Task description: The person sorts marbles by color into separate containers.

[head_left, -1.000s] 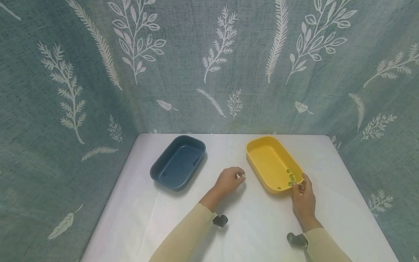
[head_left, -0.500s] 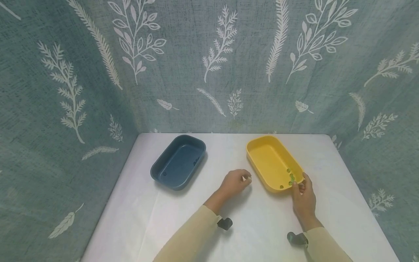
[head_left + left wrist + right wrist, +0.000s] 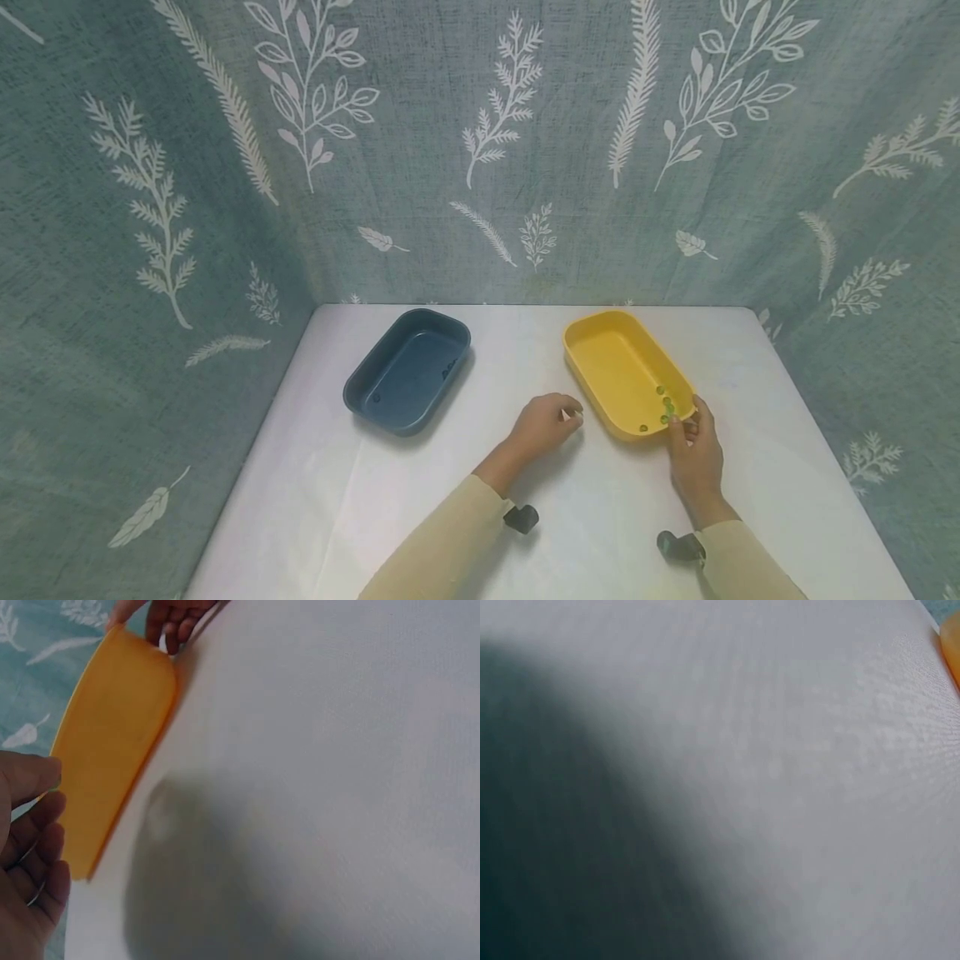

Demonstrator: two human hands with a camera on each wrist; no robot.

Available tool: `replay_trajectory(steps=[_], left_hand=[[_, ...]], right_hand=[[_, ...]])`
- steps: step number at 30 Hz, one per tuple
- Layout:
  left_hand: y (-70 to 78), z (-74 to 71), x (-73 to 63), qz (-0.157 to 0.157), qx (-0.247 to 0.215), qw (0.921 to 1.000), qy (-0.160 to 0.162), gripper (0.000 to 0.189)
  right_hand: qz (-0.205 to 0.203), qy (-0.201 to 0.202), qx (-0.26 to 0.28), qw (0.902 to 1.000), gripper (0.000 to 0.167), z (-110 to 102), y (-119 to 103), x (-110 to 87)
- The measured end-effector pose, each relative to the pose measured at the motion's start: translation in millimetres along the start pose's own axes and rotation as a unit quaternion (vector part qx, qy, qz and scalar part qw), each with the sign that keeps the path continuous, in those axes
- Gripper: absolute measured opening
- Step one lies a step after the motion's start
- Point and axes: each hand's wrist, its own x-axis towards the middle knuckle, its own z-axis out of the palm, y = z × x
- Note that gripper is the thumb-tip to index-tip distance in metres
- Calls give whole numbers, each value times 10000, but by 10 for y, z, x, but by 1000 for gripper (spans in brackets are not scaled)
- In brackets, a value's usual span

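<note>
My right hand (image 3: 696,467) grips the near right corner of the yellow tray (image 3: 611,362), thumb over the rim and fingers outside. Several small round green pieces (image 3: 661,390) lie in the tray's near end. My left hand (image 3: 543,429) is raised just left of the tray, thumb and forefinger together. In the left wrist view a sliver of green piece (image 3: 55,787) shows between those fingertips, mostly hidden; its exact kind I cannot tell. The right wrist view catches only a corner of the yellow tray (image 3: 951,641), with no hand visible.
A dark blue tray (image 3: 408,367) stands at the left on the white table (image 3: 517,342), with several small dark pieces (image 3: 448,368) inside. Patterned green cloth (image 3: 420,242) hangs behind the table and along both sides.
My left hand has moved right and slightly nearer, toward the yellow tray's left side. One green piece in the tray has shifted slightly right. The right hand keeps its grip on the rim.
</note>
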Motion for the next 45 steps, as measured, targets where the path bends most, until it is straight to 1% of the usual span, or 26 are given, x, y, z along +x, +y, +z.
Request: replay_trajectory(steps=[8, 15, 20, 25, 32, 35, 40, 45], left_hand=[[-10, 46, 1, 6, 25, 10000, -31, 16], [-55, 109, 12, -11, 25, 10000, -68, 15], [-59, 120, 5, 4, 43, 10000, -61, 16], [-65, 143, 6, -58, 164, 9998, -82, 16], [-79, 182, 19, 37, 369, 9993, -58, 17], [-52, 176, 31, 73, 320, 9995, -19, 16], [40, 154, 92, 317, 225, 9992, 52, 17], [143, 140, 150, 510, 324, 9982, 40, 17]], right_hand=[[60, 10, 23, 10000, 60, 3, -19, -12], [9, 11, 51, 10000, 59, 13, -33, -30], [-29, 39, 31, 10000, 59, 22, -24, -27], [-38, 20, 2, 10000, 59, 16, -21, -21], [-103, 83, 25, 9999, 60, -14, -33, -4], [-102, 56, 30, 9999, 60, -20, -39, -2], [-35, 32, 46, 10000, 60, -24, -51, -7], [3, -23, 18, 10000, 61, -24, -64, -12]])
